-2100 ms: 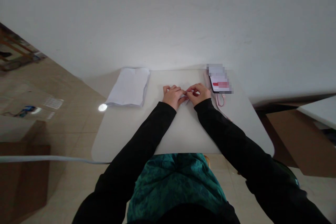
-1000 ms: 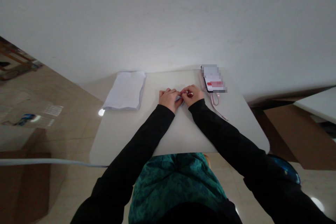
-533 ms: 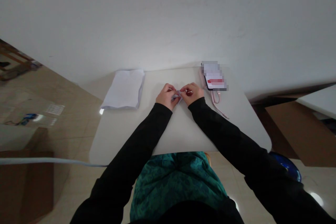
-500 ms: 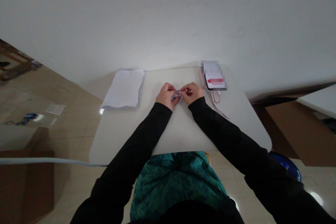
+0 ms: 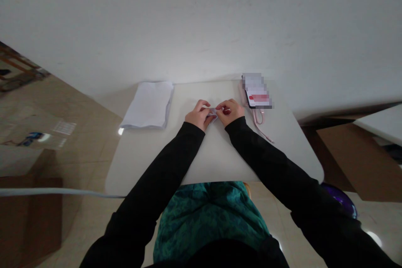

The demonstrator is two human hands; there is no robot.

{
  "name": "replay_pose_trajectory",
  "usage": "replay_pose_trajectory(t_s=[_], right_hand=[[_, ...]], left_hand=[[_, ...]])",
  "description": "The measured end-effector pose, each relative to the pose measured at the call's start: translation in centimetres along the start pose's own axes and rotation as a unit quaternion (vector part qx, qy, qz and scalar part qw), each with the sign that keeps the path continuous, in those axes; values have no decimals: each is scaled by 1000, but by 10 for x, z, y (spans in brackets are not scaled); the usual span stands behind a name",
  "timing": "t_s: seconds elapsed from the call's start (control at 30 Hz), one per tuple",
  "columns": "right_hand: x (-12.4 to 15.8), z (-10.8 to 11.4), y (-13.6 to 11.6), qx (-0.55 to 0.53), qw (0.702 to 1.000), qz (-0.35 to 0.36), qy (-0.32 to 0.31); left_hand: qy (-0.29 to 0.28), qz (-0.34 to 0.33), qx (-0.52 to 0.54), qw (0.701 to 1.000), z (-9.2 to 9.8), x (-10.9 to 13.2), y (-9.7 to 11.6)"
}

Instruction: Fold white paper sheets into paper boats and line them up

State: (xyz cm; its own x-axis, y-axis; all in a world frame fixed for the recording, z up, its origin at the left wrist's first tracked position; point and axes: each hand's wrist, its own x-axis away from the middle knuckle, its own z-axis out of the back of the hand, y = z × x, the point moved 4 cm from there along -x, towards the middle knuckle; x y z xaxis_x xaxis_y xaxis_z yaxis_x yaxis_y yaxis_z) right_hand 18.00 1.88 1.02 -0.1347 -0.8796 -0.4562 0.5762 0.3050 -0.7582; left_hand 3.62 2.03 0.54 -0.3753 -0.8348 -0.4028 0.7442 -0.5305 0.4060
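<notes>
A small piece of white paper (image 5: 213,113), apparently folded, is pinched between my two hands over the middle of the white table. My left hand (image 5: 200,114) grips its left side with thumb and fingers closed. On the other side my right hand (image 5: 230,112) pinches it near the top. The fingers cover much of the paper, so its exact shape is hard to make out. To the left lies a stack of white paper sheets (image 5: 147,104) with slightly wavy edges.
At the table's (image 5: 216,159) back right, a phone (image 5: 256,91) rests on a pink object with a pink strap (image 5: 259,121). A white wall (image 5: 201,21) rises behind. Cardboard boxes (image 5: 361,159) stand on the floor right and left, and a pale cable (image 5: 63,191) runs at left.
My left hand has shifted slightly left and its fingers have moved on the paper. My right hand stays nearly in place, still pinching. The view has tilted a little.
</notes>
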Motion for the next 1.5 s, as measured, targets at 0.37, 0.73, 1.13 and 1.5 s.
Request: replay_pose_trajectory(t_s=[0.37,0.73,1.13,1.5], right_hand=[[-1,2,-1,12,1000,-6,-13],[0,-2,-1,22,999,2,-24],[2,-6,1,6,1000,6,-21],[2,-6,-2,7,999,0,-31]], left_hand=[[-12,6,12,1000,4,-4,5],[-40,39,-26,998,1,-8,8],[-29,1,-29,999,0,-14,17],[-15,15,-50,999,0,-15,22]])
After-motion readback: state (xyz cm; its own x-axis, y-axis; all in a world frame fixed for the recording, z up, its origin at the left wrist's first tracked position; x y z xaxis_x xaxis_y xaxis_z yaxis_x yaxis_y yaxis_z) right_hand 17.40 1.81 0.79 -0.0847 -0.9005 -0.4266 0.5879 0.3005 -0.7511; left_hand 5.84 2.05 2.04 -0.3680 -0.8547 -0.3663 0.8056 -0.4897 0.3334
